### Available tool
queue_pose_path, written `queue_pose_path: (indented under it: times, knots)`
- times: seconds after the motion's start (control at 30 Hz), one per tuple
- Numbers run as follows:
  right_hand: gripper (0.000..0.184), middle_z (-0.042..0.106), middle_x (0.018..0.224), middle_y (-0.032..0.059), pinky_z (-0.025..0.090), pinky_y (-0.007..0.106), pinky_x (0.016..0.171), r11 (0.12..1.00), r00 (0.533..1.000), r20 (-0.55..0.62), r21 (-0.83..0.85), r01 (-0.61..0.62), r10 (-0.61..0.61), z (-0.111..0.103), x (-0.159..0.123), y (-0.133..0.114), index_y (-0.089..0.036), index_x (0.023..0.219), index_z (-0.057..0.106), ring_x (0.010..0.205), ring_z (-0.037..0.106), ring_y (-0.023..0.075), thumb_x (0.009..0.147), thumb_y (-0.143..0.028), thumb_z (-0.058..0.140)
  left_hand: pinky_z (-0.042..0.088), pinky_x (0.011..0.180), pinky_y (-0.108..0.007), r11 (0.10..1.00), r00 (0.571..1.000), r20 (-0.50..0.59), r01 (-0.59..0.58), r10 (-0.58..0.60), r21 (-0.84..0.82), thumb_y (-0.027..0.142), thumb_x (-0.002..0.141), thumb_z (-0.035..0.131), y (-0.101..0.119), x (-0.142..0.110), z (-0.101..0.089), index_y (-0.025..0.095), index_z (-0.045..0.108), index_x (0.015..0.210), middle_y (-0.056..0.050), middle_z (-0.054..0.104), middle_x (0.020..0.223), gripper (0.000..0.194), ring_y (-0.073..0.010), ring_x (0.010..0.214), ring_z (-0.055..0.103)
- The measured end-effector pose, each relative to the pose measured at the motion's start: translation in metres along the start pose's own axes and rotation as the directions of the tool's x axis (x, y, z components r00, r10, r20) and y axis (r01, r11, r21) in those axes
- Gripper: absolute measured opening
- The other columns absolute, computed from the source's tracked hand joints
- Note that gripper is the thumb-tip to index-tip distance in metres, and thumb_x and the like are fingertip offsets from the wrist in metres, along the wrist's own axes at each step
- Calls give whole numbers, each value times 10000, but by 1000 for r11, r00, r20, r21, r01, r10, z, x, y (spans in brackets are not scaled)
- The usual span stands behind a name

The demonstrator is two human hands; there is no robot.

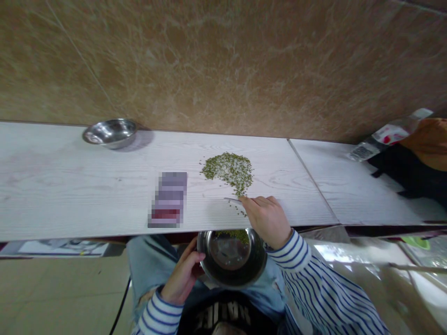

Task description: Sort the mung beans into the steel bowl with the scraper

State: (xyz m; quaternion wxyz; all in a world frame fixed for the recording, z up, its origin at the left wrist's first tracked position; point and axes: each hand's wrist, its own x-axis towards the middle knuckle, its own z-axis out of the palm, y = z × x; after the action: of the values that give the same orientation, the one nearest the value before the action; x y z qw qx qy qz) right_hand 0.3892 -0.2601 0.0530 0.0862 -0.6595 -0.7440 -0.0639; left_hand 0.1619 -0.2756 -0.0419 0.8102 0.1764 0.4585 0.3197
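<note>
Pale wood-grain surface (70, 186) meets a brown marbled wall (209, 70), with small green beans (244, 172) strewn mid-surface and more in the steel bowl (256, 260) below its near edge. Left hand (186, 272) has its fingers closed on the bowl's left side; the right hand's (268, 218) fingers pinch a thin flat tool (232, 200) by the beans. They look light, hard and apt to roll, the bowl smooth and stiff, best held by its rim.

Brown marbled wall (209, 65) with thin pale seams, rising directly behind the long whitish wood-grain table (52, 186). A dark joint crossing the tabletop toward the right. Pale tiled floor (63, 288) below at left; bright, glossy reflections on the floor at right.
</note>
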Motion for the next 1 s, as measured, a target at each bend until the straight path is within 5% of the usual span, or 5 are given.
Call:
queue_pose_path:
  times: [0.4,0.67,1.0]
  knots:
    - [198,682,939,14,301,278,735,982,988,14,114,150,-153,-13,-21,7,-223,994,597,868,583,124,867,-122,483,461,674,-284,1000,1000,4,-17,17,-1,124,661,567,3,-2,4,214,607,1050,10,643,772,401,-152,718,557]
    - [214,687,843,36,324,275,724,998,998,-17,31,-59,60,-15,-43,22,-191,1043,596,792,598,134,905,-206,433,452,667,-282,1000,998,62,12,-13,20,137,651,578,-1,0,17,234,626,1041,7,685,846,404,-165,758,589]
    - [249,679,863,40,321,305,707,999,999,-15,-1,-43,43,-11,-50,-23,-173,1090,587,786,586,153,885,-182,448,455,656,-263,999,997,73,-5,3,34,131,662,573,-14,-6,19,239,624,1042,-3,688,886,398,-150,761,589]
